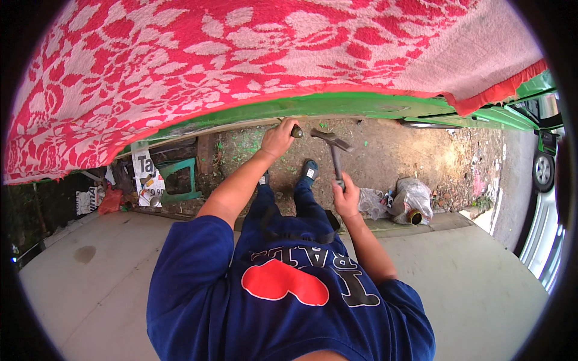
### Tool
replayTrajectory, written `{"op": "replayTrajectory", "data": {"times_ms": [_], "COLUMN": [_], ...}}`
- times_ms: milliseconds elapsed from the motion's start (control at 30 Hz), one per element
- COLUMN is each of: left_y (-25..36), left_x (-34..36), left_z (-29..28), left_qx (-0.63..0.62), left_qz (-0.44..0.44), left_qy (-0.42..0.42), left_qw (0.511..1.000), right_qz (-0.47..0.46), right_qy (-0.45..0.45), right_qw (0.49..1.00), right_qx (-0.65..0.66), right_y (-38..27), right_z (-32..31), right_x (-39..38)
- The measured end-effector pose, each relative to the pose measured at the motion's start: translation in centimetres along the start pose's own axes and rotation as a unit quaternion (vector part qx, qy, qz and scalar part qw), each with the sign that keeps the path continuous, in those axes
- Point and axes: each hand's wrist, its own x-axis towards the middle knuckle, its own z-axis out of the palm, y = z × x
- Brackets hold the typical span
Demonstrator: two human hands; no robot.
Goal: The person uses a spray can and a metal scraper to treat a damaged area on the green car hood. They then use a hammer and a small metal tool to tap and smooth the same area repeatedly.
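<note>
My right hand (347, 197) grips the handle of a hammer (337, 157). Its metal head (331, 139) is raised, level with my left hand and a short gap to the right of it. My left hand (279, 139) is wrapped round a tool with a dark, rounded handle (296, 130), whose butt end points toward the hammer head. Most of that tool is hidden by my fingers, so its kind cannot be made out. My left knuckles are close to a green edge (253, 112) under a red and pink floral cloth (241, 54).
On the dirt ground (385, 150) stands a teal plastic stool (179, 180), left of my legs. Right of them lie plastic bags (409, 198) and an open can (415, 217). Pale concrete (102, 259) spreads on both sides of me. At the far right is a vehicle wheel (543, 171).
</note>
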Motion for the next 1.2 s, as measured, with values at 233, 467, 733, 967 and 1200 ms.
{"op": "replayTrajectory", "data": {"times_ms": [233, 467, 733, 967, 1200], "left_y": [-2.0, 0.5, 1.2, -0.3, -0.2], "left_x": [-0.5, -1.0, -0.5, -0.1, 0.6], "left_z": [-0.1, -0.5, -1.5, 0.6, 0.7], "left_qx": [-0.032, 0.004, 0.099, 0.019, 0.015], "left_qz": [-0.026, 0.008, 0.084, 0.162, 0.178], "left_qy": [-0.009, -0.095, -0.078, -0.098, -0.111], "left_qw": [0.999, 0.995, 0.988, 0.982, 0.978], "right_qz": [0.048, 0.113, 0.091, 0.15, 0.18], "right_qy": [-0.006, -0.012, -0.052, -0.055, -0.039], "right_qw": [0.997, 0.993, 0.994, 0.986, 0.981], "right_qx": [-0.063, 0.007, -0.007, 0.039, 0.059], "right_y": [-0.9, 0.3, 0.9, 0.7, 1.3], "right_z": [-0.3, -0.9, -1.1, -1.8, -2.1], "right_x": [1.6, 1.0, 0.1, 0.0, 0.1]}}
